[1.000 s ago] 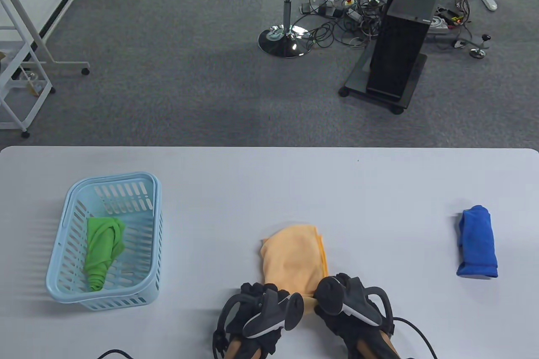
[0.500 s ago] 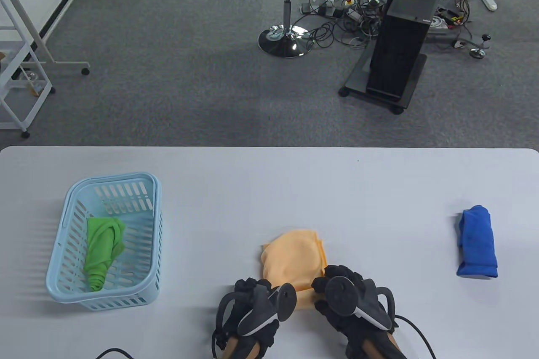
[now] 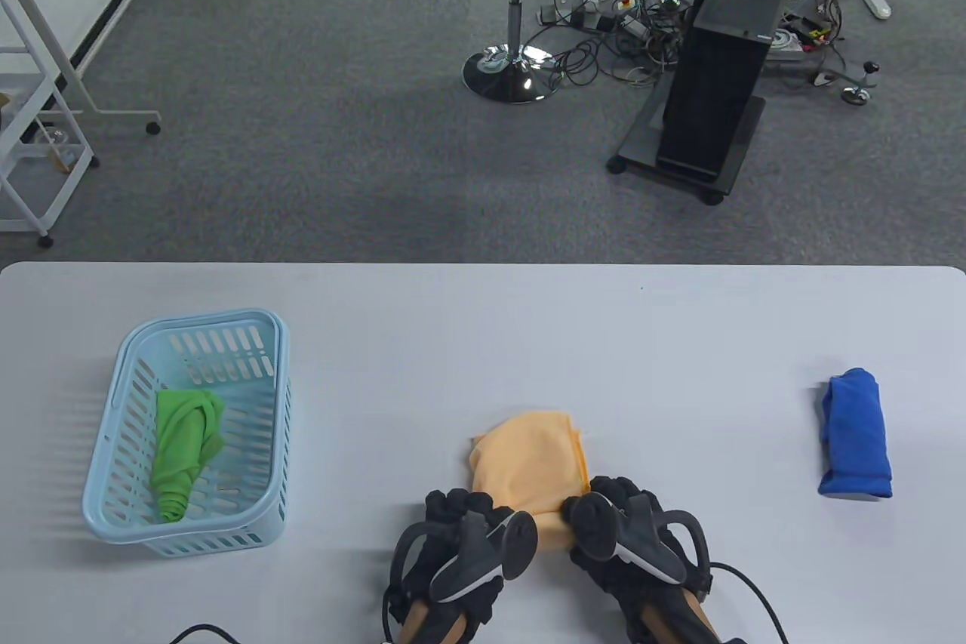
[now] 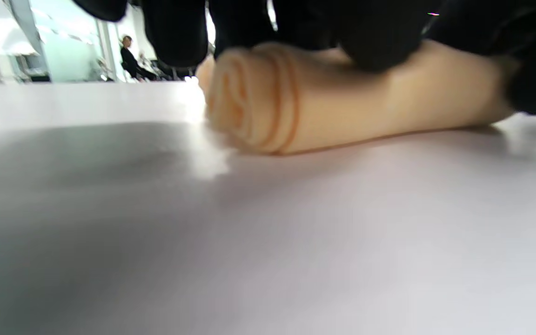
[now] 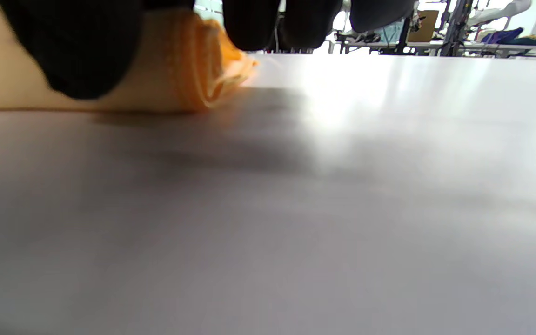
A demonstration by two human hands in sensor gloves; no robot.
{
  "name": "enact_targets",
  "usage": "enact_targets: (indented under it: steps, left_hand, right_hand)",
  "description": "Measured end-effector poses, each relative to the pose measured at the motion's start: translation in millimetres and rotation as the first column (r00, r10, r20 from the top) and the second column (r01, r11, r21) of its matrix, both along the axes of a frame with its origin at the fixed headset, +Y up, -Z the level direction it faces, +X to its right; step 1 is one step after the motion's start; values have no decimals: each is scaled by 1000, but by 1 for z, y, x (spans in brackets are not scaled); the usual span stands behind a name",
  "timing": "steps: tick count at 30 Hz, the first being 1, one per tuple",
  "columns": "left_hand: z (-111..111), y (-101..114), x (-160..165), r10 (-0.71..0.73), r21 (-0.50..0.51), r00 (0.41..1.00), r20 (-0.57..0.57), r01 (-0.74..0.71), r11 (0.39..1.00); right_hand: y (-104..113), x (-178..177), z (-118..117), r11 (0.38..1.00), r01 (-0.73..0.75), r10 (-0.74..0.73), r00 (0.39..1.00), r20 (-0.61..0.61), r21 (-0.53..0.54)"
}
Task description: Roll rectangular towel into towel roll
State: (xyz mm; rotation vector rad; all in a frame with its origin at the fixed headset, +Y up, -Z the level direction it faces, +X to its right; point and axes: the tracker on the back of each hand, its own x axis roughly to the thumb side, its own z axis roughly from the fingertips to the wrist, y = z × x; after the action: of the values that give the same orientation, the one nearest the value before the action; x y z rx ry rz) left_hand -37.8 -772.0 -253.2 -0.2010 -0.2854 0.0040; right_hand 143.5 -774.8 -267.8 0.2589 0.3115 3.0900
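Left hand [image 3: 460, 550] and right hand [image 3: 630, 542] lie side by side, fingers curled over the rolled near end of the towel [image 3: 530, 463]. Left wrist view shows several spiral layers. Flat cloth remains beyond the fingers: judged partway rolled, the rest still to wind.

black gloves [image 3: 453, 523], grey-black trackers [image 3: 483, 561] (cabled).

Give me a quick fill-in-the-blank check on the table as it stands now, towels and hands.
1. Both hands, left hand and right hand, work the ___-coloured towel.
2. The green towel lies inside the light blue ___.
3. The rolled towel alone at the table's right is ___.

Missing words: orange; basket; blue
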Motion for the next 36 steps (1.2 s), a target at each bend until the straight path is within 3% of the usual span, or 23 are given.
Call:
enact_targets:
  steps: [6, 10, 18, 23, 26, 29, 32, 36]
  left_hand:
    - [0, -4, 6, -127, -23, 992, -21, 126, 992]
    - [-2, 0, 3, -42, -12, 998, -39, 42, 999]
    - [-4, 10, -18, 186, 27, 976, -114, -184, 983]
    - [-4, 2, -16, 95, 6, 988, -119, -95, 995]
    - [-5, 0, -18, 91, -2, 984, -151, -93, 996]
    - [-6, -1, -18, 84, -4, 984, -160, -86, 996]
    - [-4, 5, -19, 64, 64, 981, -185, -52, 997]
    - [3, 21, -20, 203, 199, 971, -130, -175, 964]
  right_hand:
    - [3, -3, 1, 999, 14, -14, 1000, -14, 52]
    - [6, 2, 1, 999, 36, -35, 999, -38, 25]
    - [12, 21, -2, 975, 219, -220, 975, -24, -42]
    - [20, 18, 4, 978, 207, -206, 978, -31, 26]
    - [29, 17, 8, 958, 274, -268, 960, -80, 88]
    - [21, 12, 7, 978, 207, -205, 974, -93, 14]
    - [10, 9, 3, 994, 106, -108, 990, -87, -30]
    - [8, 8, 2, 994, 103, -106, 992, -72, -33]
